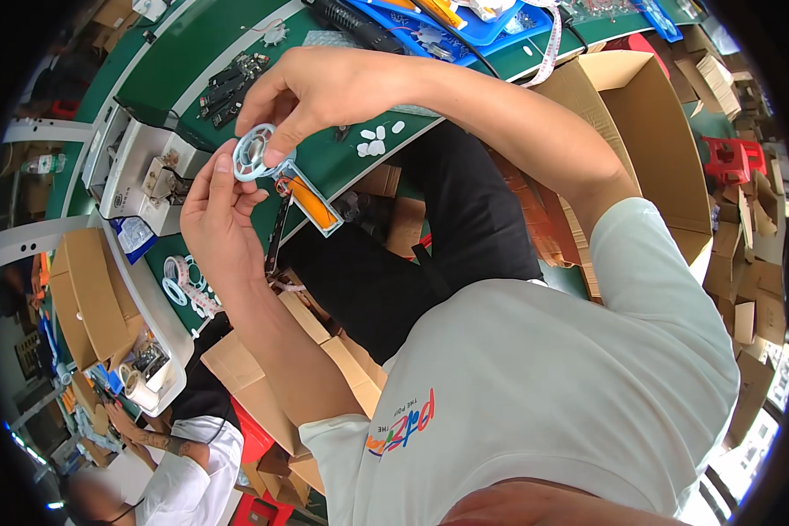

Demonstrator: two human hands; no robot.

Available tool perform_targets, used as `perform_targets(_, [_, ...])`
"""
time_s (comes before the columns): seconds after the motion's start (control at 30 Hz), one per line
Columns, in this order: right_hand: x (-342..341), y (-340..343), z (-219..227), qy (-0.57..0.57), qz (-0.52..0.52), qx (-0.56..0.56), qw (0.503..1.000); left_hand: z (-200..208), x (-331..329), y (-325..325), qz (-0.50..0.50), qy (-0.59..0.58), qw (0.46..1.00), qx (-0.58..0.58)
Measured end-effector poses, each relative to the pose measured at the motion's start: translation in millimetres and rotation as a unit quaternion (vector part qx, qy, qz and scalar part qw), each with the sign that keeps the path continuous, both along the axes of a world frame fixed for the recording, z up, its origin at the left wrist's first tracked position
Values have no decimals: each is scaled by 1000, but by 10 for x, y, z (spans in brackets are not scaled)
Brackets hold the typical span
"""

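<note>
Above the bench edge, both my hands hold a light-blue handheld fan. Its round spoked grille (245,161) faces up between my fingers. My left hand (223,210) is closed on the grille's near-left rim, thumb and fingertips pinching it. Reaching over from the far side, my right hand (324,92) grips the fan head with thumb and curled fingers. The fan's handle (331,230) points down and right, its inside exposed, with an orange battery cell (310,203) and thin wires by the head. My fingers hide part of the fan head.
Small white oval pieces (377,140) and black parts (228,92) lie on the green bench (171,83). Blue trays (491,31) stand at the back. A cardboard box (666,131) is right; pale rings (175,291) and a co-worker (193,473) are left.
</note>
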State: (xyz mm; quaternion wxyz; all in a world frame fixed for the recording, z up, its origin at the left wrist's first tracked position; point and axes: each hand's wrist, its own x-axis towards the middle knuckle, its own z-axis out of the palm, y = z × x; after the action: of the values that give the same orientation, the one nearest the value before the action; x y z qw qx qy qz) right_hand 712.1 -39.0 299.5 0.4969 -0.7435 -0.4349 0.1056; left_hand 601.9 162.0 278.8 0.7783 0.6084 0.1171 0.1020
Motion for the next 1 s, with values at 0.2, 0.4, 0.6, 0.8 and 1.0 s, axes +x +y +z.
perform_targets(0.2, [-47, 36, -9, 13, -48, -34, 998, 1, -9, -42, 11, -4, 1000, -16])
perform_targets(0.4, [-3, 8, -41, 77, -57, -13, 995, -62, 5, 15, 15, -19, 1000, -5])
perform_targets(0.6, [-71, 7, 28, 139, -41, 14, 989, -68, 1, 16, 27, -27, 999, 3])
perform_targets(0.8, [7, 36, -80, 153, -45, 24, 987, -65, -8, 4, 20, -24, 1000, 1])
perform_targets(1.0, [16, 57, -60, 38, -34, -26, 998, -59, 4, -12, 30, -9, 999, 14])
